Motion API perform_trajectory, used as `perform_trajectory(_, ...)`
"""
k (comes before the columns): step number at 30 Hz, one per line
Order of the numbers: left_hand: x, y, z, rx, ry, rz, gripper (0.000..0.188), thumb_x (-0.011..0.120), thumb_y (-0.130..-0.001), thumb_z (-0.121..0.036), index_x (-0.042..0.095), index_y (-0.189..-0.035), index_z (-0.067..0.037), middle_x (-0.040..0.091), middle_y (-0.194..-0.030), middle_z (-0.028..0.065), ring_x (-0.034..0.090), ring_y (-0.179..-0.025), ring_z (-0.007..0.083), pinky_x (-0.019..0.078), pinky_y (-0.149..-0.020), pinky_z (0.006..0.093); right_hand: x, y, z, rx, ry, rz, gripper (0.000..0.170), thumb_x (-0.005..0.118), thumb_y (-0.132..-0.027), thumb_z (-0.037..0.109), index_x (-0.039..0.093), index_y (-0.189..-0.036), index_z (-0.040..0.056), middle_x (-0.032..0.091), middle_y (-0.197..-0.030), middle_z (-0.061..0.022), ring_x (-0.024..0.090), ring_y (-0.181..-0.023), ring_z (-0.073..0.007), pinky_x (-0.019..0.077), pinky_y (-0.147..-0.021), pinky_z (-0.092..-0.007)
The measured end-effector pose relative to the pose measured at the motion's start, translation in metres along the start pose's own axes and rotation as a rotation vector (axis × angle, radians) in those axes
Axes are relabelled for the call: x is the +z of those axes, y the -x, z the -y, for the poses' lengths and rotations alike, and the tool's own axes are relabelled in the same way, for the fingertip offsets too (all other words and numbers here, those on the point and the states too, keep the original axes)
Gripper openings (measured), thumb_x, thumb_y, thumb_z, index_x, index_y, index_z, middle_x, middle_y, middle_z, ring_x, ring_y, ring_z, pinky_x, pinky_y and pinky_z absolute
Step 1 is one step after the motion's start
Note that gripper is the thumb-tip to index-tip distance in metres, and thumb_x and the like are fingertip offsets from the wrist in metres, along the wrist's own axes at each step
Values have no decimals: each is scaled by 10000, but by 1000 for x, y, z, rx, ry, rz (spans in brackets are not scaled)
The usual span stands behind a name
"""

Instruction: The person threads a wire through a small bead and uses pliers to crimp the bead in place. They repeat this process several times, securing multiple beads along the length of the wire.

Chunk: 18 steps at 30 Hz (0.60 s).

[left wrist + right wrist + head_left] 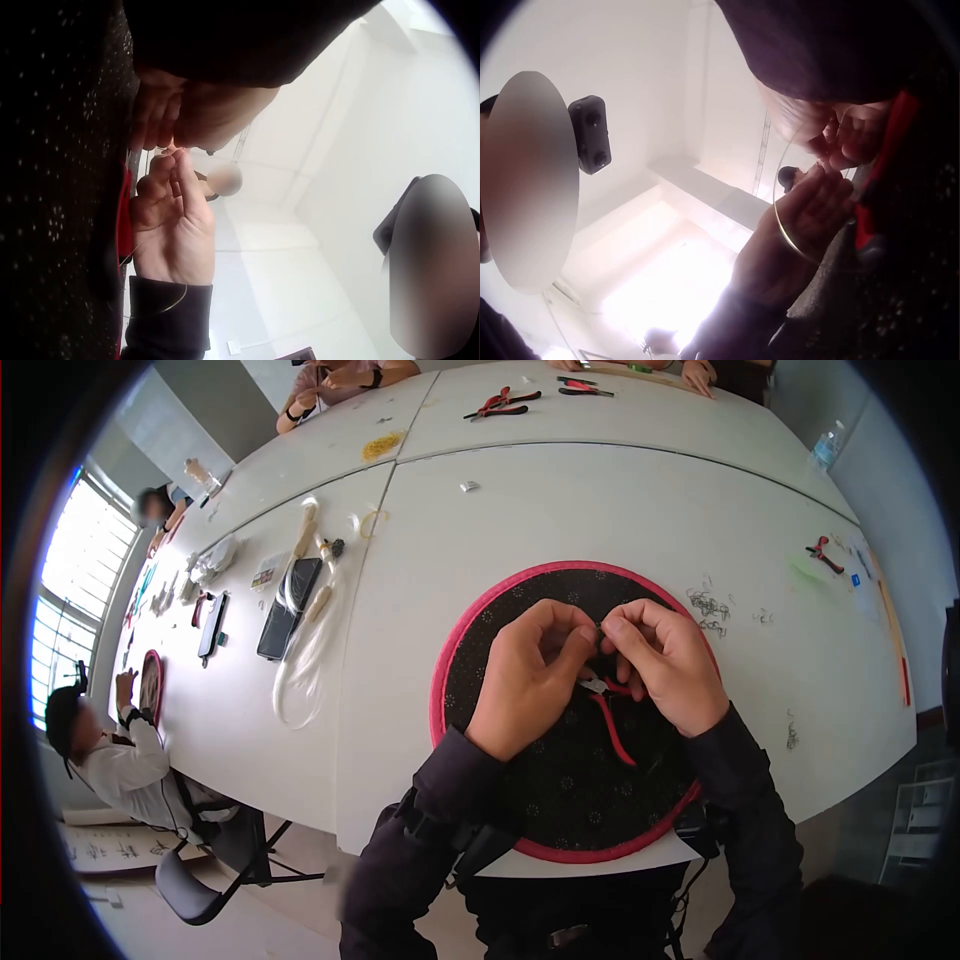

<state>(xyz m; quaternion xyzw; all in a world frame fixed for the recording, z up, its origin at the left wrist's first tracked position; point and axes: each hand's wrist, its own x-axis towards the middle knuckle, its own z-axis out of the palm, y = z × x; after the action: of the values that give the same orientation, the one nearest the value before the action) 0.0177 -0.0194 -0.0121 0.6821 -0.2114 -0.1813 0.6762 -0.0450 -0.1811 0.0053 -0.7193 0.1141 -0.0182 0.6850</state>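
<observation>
Head view: we've got our L hand (pixel 530 680) and R hand (pixel 670 670) up over the round mat (pixel 560 780), black w/ a red rim. Thumb & fingers of each are curled in, fingertips pinching a tiny piece (pixel 600 631) btwn them, above the mat's upper half. Red-handled pliers (pixel 614 732) lie on the mat below; can't tell if our R fingers touch them. Just R of the mat we see little dark curled bits (pixel 709 604). Well L of it: a black smartphone (pixel 284 622) w/ a pale fibre hank (pixel 310 650) partly over it. Beyond the mat, at the far side, more pliers (pixel 500 406).

L wrist view: our two hands meet tip to tip beside the mat, fingers bent; the piece itself is too small to make out. A thin wire (pixel 176 301) crosses in front of our R cuff.

R wrist view: both grips look pinched again, close to the mat. The wire bows out in a wide loop by our fingers; can't tell where its ends are. Red pliers handle shows btwn hands & mat.
</observation>
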Motion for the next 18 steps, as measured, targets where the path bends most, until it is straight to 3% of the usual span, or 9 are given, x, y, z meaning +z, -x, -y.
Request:
perform_trajectory(8, -1, 0, -3, 43, -225, -25, 144, 599, -985, -105, 621, -1033, 29, 647, -848, 25, 600, -766, 75, 498, -712, 233, -3, -3, -3, -131, 146, 12, 223, 616, -986, 201, 641, -941, -16, 609, -777, 20, 511, -679, -30, 426, -621, -207)
perform_trajectory(14, 0, -1, -2, 88, -14, 15, 182, 564, -999, -103, 630, -1080, 46, 667, -892, 61, 631, -803, 106, 516, -728, 251, -5, -4, -6, -138, 65, 7, 198, 622, -979, 184, 645, -929, -7, 612, -778, 30, 509, -689, -21, 419, -625, -197)
perform_trajectory(18, -1, -1, -3, 70, -78, -2, 187, 574, -994, -109, 638, -1072, 48, 679, -901, 70, 645, -815, 113, 520, -733, 253, -6, -5, -8, -111, 21, 25, 191, 623, -981, 185, 646, -926, 3, 604, -781, 40, 504, -695, -17, 416, -627, -194)
